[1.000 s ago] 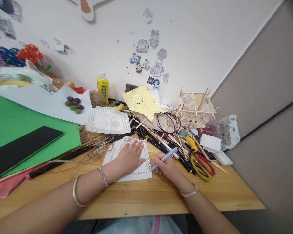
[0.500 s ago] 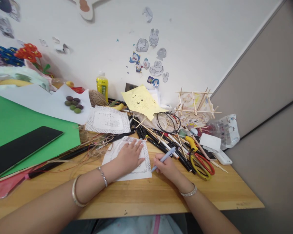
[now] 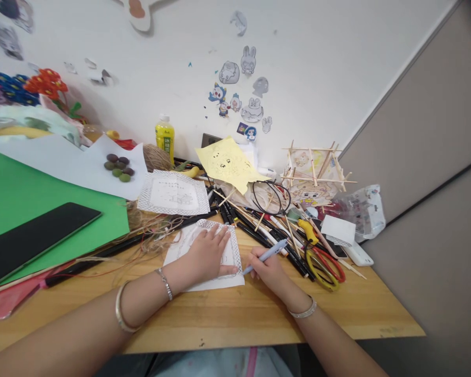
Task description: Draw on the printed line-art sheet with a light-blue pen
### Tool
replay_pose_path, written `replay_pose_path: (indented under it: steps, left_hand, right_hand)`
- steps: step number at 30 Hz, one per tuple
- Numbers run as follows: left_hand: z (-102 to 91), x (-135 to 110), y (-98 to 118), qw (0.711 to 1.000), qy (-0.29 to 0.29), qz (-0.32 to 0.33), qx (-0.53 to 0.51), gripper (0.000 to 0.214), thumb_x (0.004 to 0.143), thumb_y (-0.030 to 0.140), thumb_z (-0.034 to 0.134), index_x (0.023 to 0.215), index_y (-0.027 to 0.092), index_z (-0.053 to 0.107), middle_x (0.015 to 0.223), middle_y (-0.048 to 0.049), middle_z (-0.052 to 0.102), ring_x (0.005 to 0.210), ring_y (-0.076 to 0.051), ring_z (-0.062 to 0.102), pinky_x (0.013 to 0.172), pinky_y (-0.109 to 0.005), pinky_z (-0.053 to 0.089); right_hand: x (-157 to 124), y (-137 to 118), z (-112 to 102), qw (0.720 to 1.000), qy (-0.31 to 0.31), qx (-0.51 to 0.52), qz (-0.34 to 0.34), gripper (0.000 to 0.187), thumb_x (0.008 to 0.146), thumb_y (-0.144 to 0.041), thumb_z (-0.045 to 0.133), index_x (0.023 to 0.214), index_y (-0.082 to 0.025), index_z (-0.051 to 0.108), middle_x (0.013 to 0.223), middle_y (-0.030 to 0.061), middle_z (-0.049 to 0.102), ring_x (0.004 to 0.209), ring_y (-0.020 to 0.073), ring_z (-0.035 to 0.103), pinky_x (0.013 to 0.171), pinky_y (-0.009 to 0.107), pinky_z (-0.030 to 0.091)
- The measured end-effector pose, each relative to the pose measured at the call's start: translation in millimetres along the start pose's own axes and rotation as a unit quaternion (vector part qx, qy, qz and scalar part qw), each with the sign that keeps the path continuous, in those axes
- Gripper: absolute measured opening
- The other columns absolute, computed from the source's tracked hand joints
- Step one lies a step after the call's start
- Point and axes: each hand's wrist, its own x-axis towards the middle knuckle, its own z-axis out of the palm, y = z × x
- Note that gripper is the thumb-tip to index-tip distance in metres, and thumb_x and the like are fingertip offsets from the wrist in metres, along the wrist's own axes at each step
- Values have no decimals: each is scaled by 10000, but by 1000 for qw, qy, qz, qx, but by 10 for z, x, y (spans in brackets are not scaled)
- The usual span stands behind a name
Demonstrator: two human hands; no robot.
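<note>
Wooden desk (image 3: 227,319) is looking pretty cluttered; left hand (image 3: 207,255) is lying on a patterned sheet (image 3: 180,251), fingers spread, right hand (image 3: 267,269) is pinching a pale-blue pen (image 3: 273,249) at the sheet's right edge.

Almost nothing legible. Yellow bottle (image 3: 160,131): green label (image 3: 166,145) with pale Chinese characters stacked vertically; top one looks like 冰, the rest too small to be sure. White card (image 3: 172,196) with lattice border: two short lines of characters above a drawing, too small to read. Nearer white sheet (image 3: 230,255): can't tell if inner marks are writing. Tabletop (image 3: 337,319), front right corner: faint dark marks, illegible.
</note>
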Motion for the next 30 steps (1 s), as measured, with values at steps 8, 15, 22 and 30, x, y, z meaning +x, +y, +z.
replay_pose_path:
  steps: [8,15,22,30]
  left_hand:
    - [-95,0,29,999,-34,-12,4,886,747,729,364,1352,81,366,1405,-188,310,1284,-384,272,970,-482,290]
    - [-71,-8,17,1000,-22,-10,10,870,744,732,362,1343,100,385,1397,-182,334,1281,-373,285,970,-471,287]
    - [-33,6,6,1000,-26,-10,-9,893,732,735,376,1353,94,364,1408,-189,309,1286,-386,262,978,-485,268]
    - [-36,6,2,999,-30,-13,-33,907,728,726,393,1359,76,348,1412,-199,296,1291,-397,241,982,-501,246]
  right_hand:
    - [-13,-63,11,1000,-27,-10,-9,310,818,-269,475,521,-184,448,455,-42,444,415,82,400,430,202,315]
    - [9,-52,-3,997,18,-58,-41,325,809,-227,454,495,-198,376,465,-41,408,470,102,415,478,219,331]
    - [-6,-30,0,1000,12,-20,-12,318,809,-239,459,497,-189,424,443,-44,424,435,93,428,444,205,322]
    - [-3,-50,9,999,-7,-29,-19,311,800,-235,467,495,-189,423,435,-49,406,421,89,406,435,201,323]
